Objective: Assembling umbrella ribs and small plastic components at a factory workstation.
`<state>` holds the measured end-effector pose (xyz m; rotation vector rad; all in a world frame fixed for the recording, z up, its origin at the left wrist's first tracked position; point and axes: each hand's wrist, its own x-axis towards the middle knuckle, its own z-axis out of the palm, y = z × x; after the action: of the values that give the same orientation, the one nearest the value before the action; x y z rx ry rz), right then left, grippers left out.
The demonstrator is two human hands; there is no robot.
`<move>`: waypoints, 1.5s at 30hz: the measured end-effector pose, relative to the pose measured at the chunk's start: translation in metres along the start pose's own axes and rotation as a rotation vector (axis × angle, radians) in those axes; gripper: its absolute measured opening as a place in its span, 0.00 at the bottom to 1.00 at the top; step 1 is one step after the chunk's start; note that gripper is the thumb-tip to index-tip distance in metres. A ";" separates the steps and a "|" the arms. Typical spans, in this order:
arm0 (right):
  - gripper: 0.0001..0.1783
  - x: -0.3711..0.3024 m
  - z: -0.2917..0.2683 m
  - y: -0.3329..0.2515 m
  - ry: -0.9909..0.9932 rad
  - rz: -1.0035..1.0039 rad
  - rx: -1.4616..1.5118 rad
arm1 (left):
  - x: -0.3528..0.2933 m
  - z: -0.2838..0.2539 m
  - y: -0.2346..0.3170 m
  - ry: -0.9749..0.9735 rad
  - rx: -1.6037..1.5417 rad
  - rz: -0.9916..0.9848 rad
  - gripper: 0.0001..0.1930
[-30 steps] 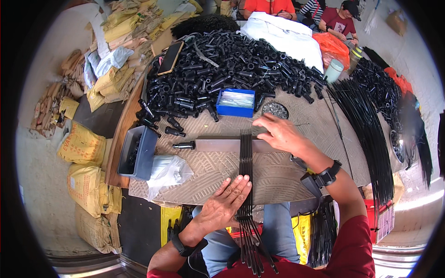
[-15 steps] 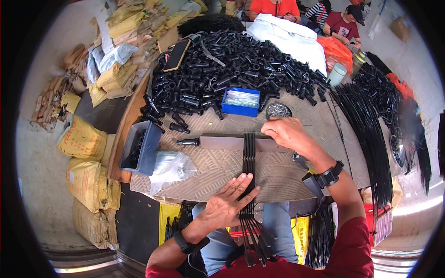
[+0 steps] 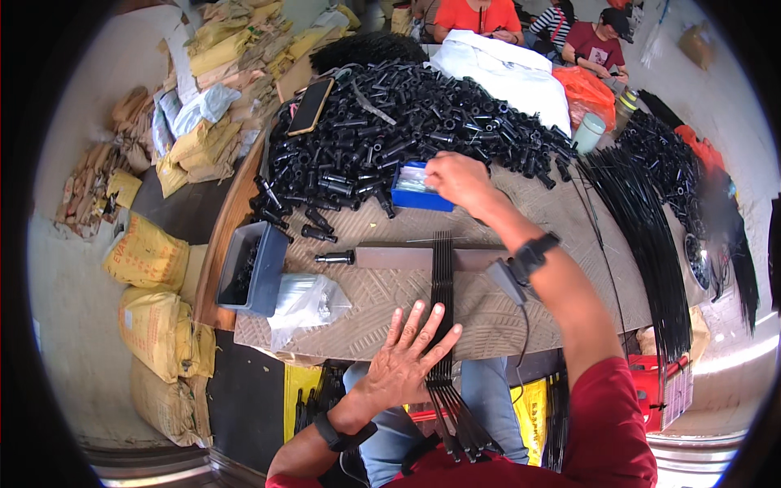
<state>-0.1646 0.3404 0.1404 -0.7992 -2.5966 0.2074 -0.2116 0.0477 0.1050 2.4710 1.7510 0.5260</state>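
Black rods (image 3: pixel 442 281) under left fingers (image 3: pixel 430 327) overhang the table's edge (image 3: pixel 498 351).

Off the left edge of the bench (image 3: pixel 236 195), an upper yellow sack (image 3: pixel 142 256) bears large Latin capitals with smaller print beneath, while a lower yellow sack (image 3: pixel 154 329) carries rows of reddish print (too small and blurred to make out). Below the bench's near edge, right of its middle, dark characters run down a bright yellow bag (image 3: pixel 533 416).
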 end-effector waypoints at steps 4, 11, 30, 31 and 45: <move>0.06 0.015 0.015 -0.006 0.012 -0.113 -0.284 | 0.002 0.004 0.000 -0.109 0.048 0.029 0.53; 0.05 0.002 0.009 -0.005 0.083 -0.088 -0.177 | -0.010 -0.003 0.008 -0.085 -0.195 -0.020 0.43; 0.13 -0.118 -0.031 0.017 -0.161 -0.189 0.107 | -0.005 -0.002 0.009 -0.190 -0.072 -0.002 0.45; 0.14 -0.117 -0.028 0.017 -0.153 -0.203 0.091 | -0.005 -0.002 0.009 -0.194 -0.071 0.000 0.45; 0.14 -0.111 -0.027 0.004 -0.139 -0.236 0.025 | -0.007 -0.002 0.006 -0.160 -0.095 0.005 0.44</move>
<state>-0.0678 0.2813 0.1253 -0.4791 -2.7848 0.2320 -0.2093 0.0384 0.1069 2.3818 1.6216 0.3904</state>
